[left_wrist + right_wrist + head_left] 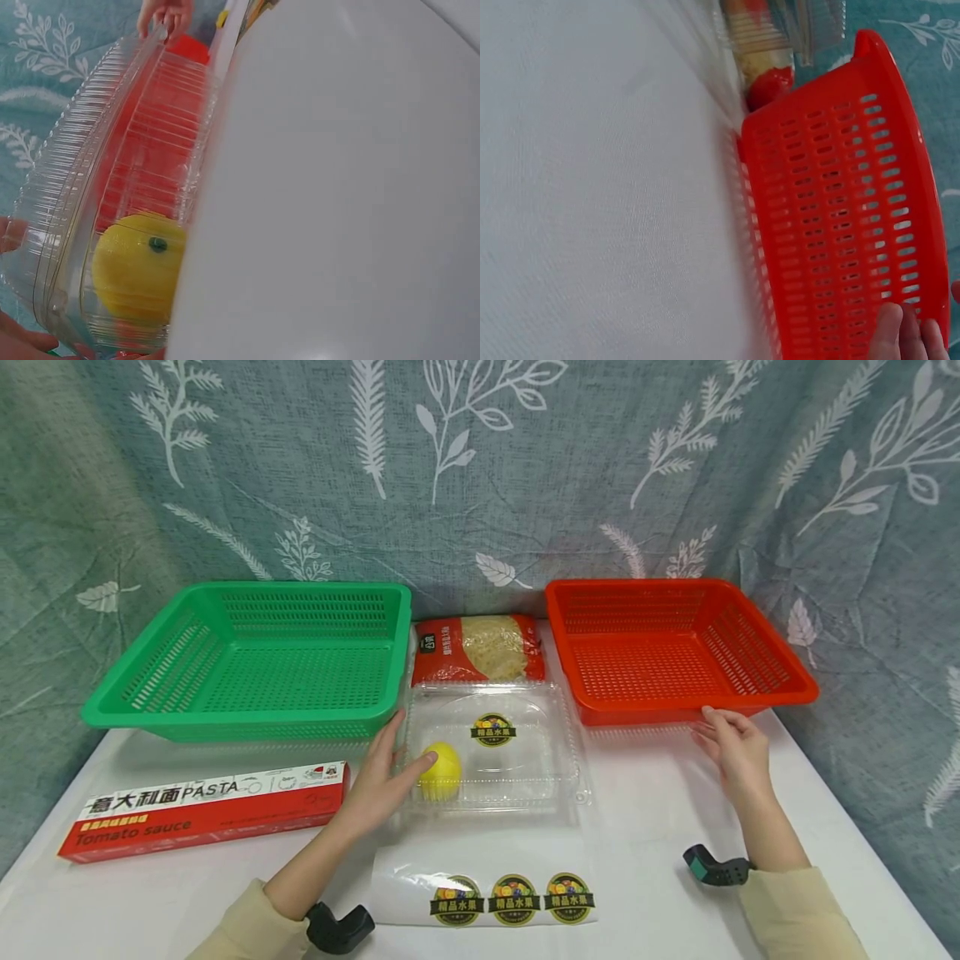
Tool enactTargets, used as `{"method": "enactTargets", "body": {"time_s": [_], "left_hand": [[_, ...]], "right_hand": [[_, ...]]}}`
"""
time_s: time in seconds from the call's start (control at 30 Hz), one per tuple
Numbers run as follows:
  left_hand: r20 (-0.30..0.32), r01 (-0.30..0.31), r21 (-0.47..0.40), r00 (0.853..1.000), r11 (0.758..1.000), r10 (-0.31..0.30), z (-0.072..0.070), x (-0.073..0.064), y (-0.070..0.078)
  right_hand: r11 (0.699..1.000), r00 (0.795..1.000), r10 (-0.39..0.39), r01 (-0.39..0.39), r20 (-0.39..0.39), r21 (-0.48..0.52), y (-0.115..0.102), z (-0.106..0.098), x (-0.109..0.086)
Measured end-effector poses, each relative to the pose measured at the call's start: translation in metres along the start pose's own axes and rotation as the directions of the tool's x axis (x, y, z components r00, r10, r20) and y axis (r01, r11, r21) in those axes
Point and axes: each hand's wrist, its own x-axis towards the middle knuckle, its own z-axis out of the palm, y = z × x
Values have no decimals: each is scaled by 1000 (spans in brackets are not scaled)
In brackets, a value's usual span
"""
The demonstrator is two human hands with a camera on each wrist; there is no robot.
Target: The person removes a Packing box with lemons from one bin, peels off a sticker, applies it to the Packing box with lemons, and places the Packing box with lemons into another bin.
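Observation:
A clear plastic clamshell box (pixel 517 756) with a round fruit sticker on its lid holds a yellow fruit (pixel 136 266), which has a small green spot. My left hand (pixel 382 781) is at the box's left side, its thumb over the lid near the fruit and its fingers stretched along the side. In the left wrist view the fingertips lie against the clear wall. At the red plastic basket (pixel 682 702), my right hand (pixel 738 752) pinches the front rim. Fingers (pixel 889 330) press the slotted outer wall, while the thumb is mostly out of frame.
A green basket (pixel 247 718) stands at the back left. Behind the box lies a red pasta bag (pixel 480 647). A long red PASTA box (pixel 206 810) rests at left, and a sheet of round stickers (pixel 487 877) lies in front. A patterned curtain (pixel 480 468) hangs behind.

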Motion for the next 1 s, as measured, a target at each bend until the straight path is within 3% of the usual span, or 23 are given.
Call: {"method": "enactTargets", "body": {"time_s": [0.17, 0.3, 0.47, 0.83, 1.0], "left_hand": [[-2, 7, -4, 1000, 1000, -7, 2, 2, -1], [2, 13, -9, 1000, 1000, -13, 3, 2, 0], [3, 11, -31, 1000, 999, -11, 4, 2, -1], [12, 37, -82, 999, 996, -36, 6, 1, 5], [1, 29, -128, 1000, 991, -29, 7, 0, 8]], "right_hand": [[996, 997, 80, -80, 13, 43, -16, 2, -5], [985, 991, 128, -131, 35, 114, -40, 15, -23], [931, 981, 147, -180, 127, 317, -64, 29, -46], [816, 959, 155, -259, 237, 516, -63, 26, -43], [813, 956, 141, -261, 258, 521, -62, 26, -43]]}}
